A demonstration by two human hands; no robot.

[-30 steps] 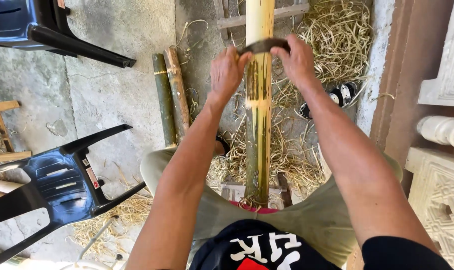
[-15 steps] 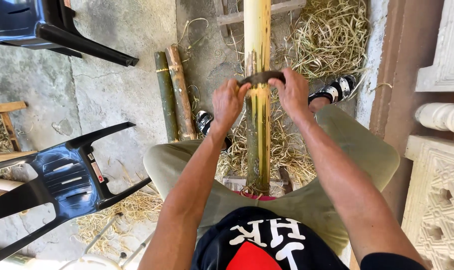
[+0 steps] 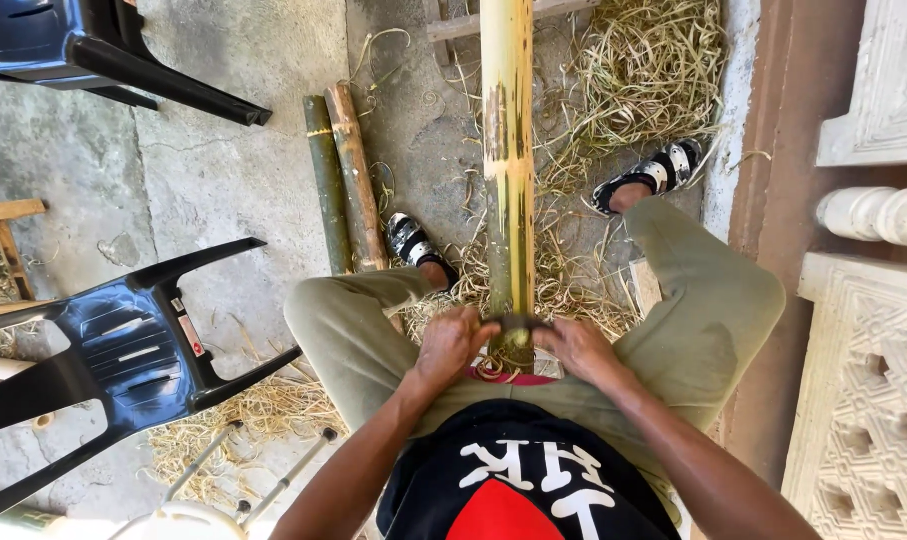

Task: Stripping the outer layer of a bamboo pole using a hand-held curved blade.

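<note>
A long yellow-green bamboo pole runs from between my knees away toward the top of the view. Across its near end lies a dark two-handled scraping blade. My left hand is shut on the blade's left handle and my right hand is shut on its right handle, both close to my lap. Part of the pole's surface above the blade is scraped pale. My legs in olive trousers spread to either side of the pole.
Bamboo shavings litter the concrete floor. Two short bamboo lengths lie left of the pole. A tipped black plastic chair is at left, another chair at top left. Carved pale stonework stands at right.
Both hands have drawn the blade down the pole toward my body, from high on the pole to just above my lap.
</note>
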